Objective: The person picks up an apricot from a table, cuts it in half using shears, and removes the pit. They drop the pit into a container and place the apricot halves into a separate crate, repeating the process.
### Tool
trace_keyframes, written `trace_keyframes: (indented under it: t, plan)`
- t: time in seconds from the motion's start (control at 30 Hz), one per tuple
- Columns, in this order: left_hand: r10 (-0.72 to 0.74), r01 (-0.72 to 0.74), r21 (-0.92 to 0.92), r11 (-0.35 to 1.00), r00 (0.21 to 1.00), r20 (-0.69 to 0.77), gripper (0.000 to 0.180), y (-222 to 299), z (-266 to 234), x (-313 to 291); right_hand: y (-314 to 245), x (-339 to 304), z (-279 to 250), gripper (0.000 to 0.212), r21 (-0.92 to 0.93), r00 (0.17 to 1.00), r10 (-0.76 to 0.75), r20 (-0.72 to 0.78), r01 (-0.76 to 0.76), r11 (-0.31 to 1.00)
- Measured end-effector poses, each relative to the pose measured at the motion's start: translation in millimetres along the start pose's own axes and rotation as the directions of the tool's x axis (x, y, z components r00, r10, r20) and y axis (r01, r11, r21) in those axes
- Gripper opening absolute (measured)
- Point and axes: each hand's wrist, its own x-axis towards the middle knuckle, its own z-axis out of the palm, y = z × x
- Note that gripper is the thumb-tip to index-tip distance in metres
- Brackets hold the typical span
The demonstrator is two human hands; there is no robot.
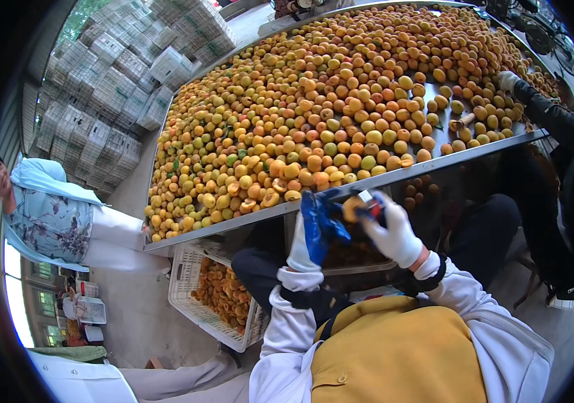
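My left hand (317,228), in a white glove with a blue coated palm, is raised just off the table's front edge. Its fingers are closed on an orange apricot (350,209), partly hidden where both hands meet. My right hand (394,234), gloved in white, curls around a small dark and red thing (375,209) with a white part, pressed close to that fruit. Blur hides the exact kind of this thing. Beyond the hands, whole apricots (287,127) cover the wide metal-edged table (394,180); a few split ones lie near the edge.
A white plastic crate (183,285) of apricot halves (223,294) stands on the floor at my left knee. A co-worker's gloved hand (507,80) reaches over the table at right. Another person (55,208) stands at left, before tall stacks of crates (109,87).
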Motion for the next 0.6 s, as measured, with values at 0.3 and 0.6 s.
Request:
trace_keyframes:
  t: [0.3,0.6]
  plan:
    - [0.313,-0.333,-0.007,0.943,0.895,-0.318,0.028,54.9,-73.3,-46.6,3.0,-0.1,-26.3,0.040,-0.096,1.000,-0.007,-0.008,0.006,0.995]
    - [0.656,0.014,0.978,0.209,0.739,-0.150,0.031,138.1,-83.1,-51.8,3.2,12.4,-66.9,0.024,-0.022,0.944,0.129,-0.305,-0.142,0.990]
